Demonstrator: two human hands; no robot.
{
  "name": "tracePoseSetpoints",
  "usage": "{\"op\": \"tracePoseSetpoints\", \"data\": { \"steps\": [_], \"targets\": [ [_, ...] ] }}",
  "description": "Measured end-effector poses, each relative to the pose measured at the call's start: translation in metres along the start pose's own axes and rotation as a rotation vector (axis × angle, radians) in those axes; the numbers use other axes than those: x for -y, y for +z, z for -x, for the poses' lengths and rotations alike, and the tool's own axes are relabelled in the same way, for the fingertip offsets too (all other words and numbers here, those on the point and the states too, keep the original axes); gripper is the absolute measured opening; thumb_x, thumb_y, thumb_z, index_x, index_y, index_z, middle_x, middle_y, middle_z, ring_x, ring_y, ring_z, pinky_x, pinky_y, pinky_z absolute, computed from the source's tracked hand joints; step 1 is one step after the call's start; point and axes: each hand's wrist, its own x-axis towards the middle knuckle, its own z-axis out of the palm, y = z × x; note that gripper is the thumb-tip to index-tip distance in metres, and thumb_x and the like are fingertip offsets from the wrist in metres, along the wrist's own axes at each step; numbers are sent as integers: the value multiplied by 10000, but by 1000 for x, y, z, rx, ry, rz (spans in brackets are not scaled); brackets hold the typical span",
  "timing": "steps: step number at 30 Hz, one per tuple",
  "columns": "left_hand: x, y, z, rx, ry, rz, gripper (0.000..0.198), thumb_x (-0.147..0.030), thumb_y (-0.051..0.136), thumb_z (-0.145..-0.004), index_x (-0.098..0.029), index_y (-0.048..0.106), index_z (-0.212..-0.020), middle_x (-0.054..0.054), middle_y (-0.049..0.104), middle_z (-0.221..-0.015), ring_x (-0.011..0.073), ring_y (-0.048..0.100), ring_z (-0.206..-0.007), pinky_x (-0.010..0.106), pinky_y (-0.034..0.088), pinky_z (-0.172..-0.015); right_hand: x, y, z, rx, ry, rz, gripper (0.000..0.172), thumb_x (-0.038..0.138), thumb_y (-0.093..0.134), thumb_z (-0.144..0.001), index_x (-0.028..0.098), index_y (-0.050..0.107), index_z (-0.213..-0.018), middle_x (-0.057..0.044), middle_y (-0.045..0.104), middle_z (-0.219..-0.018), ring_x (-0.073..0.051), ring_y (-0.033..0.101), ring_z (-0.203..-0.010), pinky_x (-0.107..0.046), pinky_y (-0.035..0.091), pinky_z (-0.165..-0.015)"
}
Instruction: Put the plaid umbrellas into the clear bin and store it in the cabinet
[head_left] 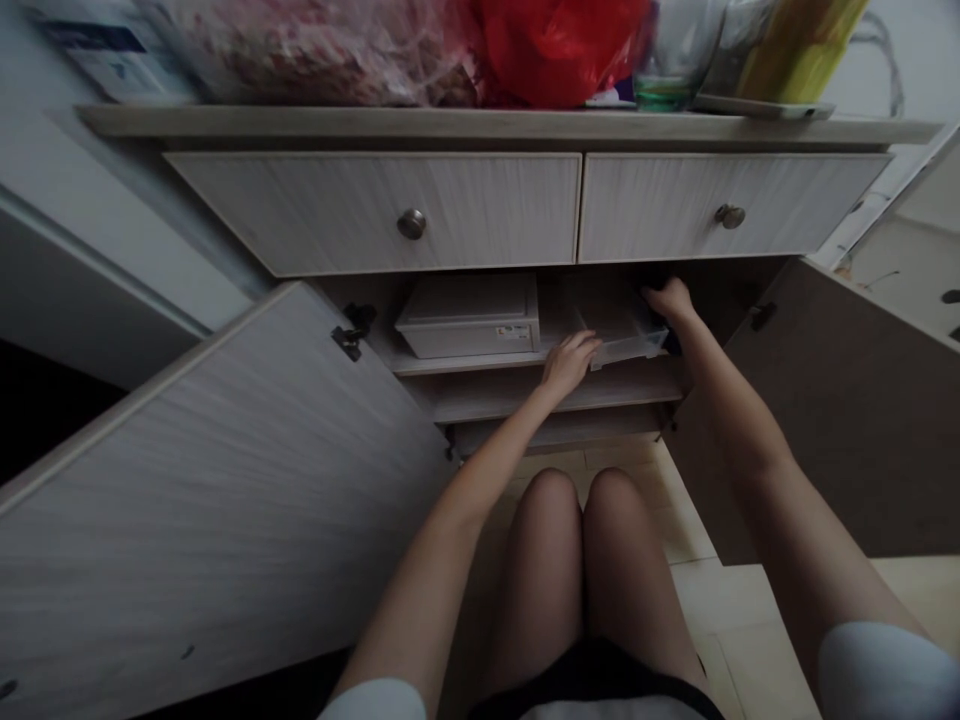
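Note:
My left hand [571,362] is at the front left edge of a clear plastic box [621,348] on the upper shelf, its fingers bent over the rim. My right hand [670,300] reaches into the shaded right end of the same shelf. Its fingers are closed at a dark item [673,340] beside the box, and their tips are lost in shadow. A white storage box with a label [469,318] stands on the shelf to the left of my left hand.
Two cabinet doors, left [225,500] and right [825,420], are swung wide on either side. Above are two closed drawers [375,215]. A red plastic bag [562,50], a glass [667,60] and a clear bag [322,55] stand on the cabinet top [375,122].

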Motion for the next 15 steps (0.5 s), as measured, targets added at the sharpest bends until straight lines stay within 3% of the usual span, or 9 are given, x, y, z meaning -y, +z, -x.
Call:
{"op": "tracePoseSetpoints", "data": {
  "steps": [3,7,9,12,15],
  "targets": [
    [0,-2,5,0,7,-21,315,-209,507,-991,-221,689,-1247,108,633,-1327,240,614,-1199,412,524,-1013,-25,-10,-1,13,89,-1,566,353,631,-850,23,637,-1311,-254,662,-1244,-359,637,-1176,-397,527,-929],
    [2,-4,13,-16,6,-40,315,-218,522,-985,-249,689,-1250,93,630,-1307,235,612,-1192,391,538,-985,-43,4,8,119,71,29,507,301,638,-837,28,668,-1264,-240,687,-1189,-342,647,-1147,-354,514,-900],
    [4,-5,16,-28,4,-42,314,-228,523,-986,-257,687,-1253,87,629,-1301,228,615,-1183,380,539,-983,-42,12,13,53,19,77,490,293,582,-882,29,650,-1289,-257,664,-1228,-344,621,-1180,-380,487,-944],
    [6,-4,16,-39,12,-37,314,-243,517,-992,-259,683,-1258,87,631,-1295,225,621,-1172,382,540,-980,-32,19,25,-161,-67,119,482,333,476,-950,80,623,-1333,-265,599,-1312,-360,572,-1206,-461,447,-980],
    [6,2,13,-63,19,-22,300,-241,523,-987,-247,687,-1239,92,639,-1291,228,626,-1171,394,538,-995,-15,25,52,-212,-349,92,483,440,397,-996,150,653,-1286,-212,603,-1306,-334,553,-1195,-463,426,-987]
  ]
}}
